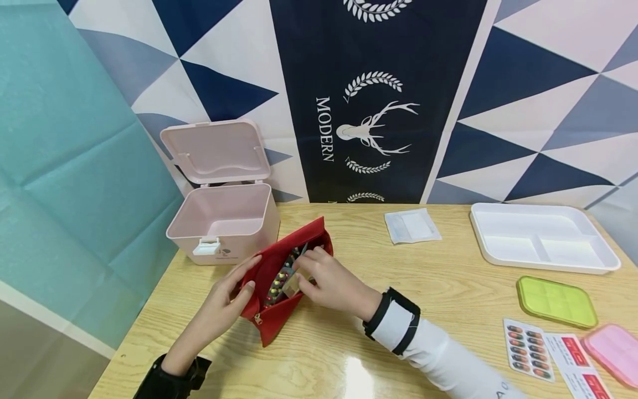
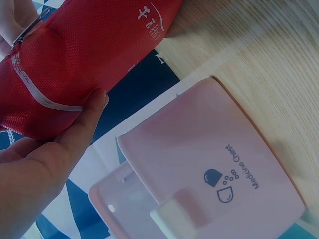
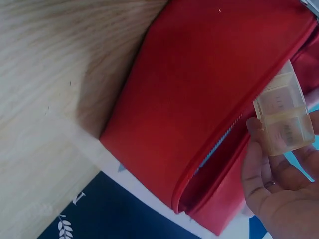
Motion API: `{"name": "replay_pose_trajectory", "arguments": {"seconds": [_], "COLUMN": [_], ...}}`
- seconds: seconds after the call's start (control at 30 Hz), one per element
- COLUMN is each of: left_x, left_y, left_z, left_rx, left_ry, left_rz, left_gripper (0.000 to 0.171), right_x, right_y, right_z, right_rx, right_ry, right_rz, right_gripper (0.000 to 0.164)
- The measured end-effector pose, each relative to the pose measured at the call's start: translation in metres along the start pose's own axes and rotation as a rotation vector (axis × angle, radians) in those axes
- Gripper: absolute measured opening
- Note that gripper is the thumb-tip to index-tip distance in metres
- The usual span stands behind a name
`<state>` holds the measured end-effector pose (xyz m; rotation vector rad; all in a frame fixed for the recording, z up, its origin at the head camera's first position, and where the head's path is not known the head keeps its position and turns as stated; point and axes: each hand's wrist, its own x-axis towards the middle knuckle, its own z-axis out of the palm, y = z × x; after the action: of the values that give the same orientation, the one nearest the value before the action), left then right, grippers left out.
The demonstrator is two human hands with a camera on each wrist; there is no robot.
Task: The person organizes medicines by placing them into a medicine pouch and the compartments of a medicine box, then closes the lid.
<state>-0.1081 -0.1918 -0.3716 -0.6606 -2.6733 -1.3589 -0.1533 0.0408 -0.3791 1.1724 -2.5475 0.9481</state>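
A red zip pouch [image 1: 271,261] lies unzipped at the middle left of the table, its mouth facing up. My left hand [image 1: 221,302] grips its left edge, with the thumb at the rim; the left wrist view shows the fingers against the red fabric [image 2: 65,64]. At the opening, my right hand [image 1: 335,280] pinches a translucent yellowish pill organizer [image 3: 285,119] with lidded compartments, partly inside the pouch. Blister packs of red and yellow capsules [image 1: 279,284] show within the pouch beside it. The pouch's bottom contents are hidden.
Behind the pouch stands a pink medicine chest [image 1: 234,245], lid raised. A small white packet [image 1: 412,226] lies at the back. To the right are a white divided tray [image 1: 508,244], a green pill case [image 1: 557,302], a pink case [image 1: 614,352], a capsule blister [image 1: 528,350] and red-and-white packs [image 1: 575,363].
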Motion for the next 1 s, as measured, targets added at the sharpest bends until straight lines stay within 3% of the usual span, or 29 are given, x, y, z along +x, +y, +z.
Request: {"name": "replay_pose_trajectory", "arguments": {"seconds": [0.43, 0.87, 1.0], "left_x": [-0.001, -0.001, -0.001], "left_y": [0.0, -0.001, -0.001], "left_z": [0.001, 0.002, 0.002], "left_rx": [0.012, 0.013, 0.014], "left_ry": [0.01, 0.021, 0.021], "left_rz": [0.016, 0.031, 0.028], "left_gripper": [0.044, 0.044, 0.044], "right_x": [0.005, 0.007, 0.006], "right_y": [-0.006, -0.015, -0.018], "right_z": [0.017, 0.035, 0.04], "right_rx": [0.064, 0.079, 0.081], "right_ry": [0.034, 0.242, 0.262], "right_rz": [0.017, 0.118, 0.141], "right_gripper": [0.019, 0.016, 0.019]}}
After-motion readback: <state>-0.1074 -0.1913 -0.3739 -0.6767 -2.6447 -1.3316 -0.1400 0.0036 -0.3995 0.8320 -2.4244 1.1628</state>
